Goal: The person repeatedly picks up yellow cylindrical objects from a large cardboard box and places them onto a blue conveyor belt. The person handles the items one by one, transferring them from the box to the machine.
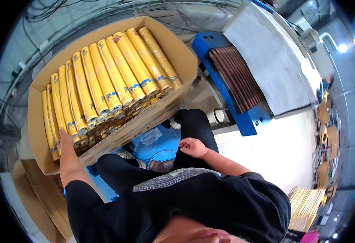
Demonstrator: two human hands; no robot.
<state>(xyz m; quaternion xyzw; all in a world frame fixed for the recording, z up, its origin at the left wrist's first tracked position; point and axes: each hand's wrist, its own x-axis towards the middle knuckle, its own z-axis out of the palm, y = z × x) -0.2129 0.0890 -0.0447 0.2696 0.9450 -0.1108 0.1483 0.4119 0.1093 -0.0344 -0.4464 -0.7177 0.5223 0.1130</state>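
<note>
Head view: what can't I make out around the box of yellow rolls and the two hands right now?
- Left hand: its fingertips reach in among the yellow rolls, so any grip is hidden.
- Cardboard box: lower layers covered by the top row.
- Right hand: palm faces away, rests on the thigh.
- Yellow stack at the rim: too small and bent.

Left hand [65, 139] reaches forward; right hand [191, 147] rests curled.

My left hand [66, 139] rests inside the open brown cardboard carton [177, 52], touching long yellow wrapped rolls with blue label bands [116, 77] lying side by side; similar yellow packs [305, 208] stacked lower right.
</note>
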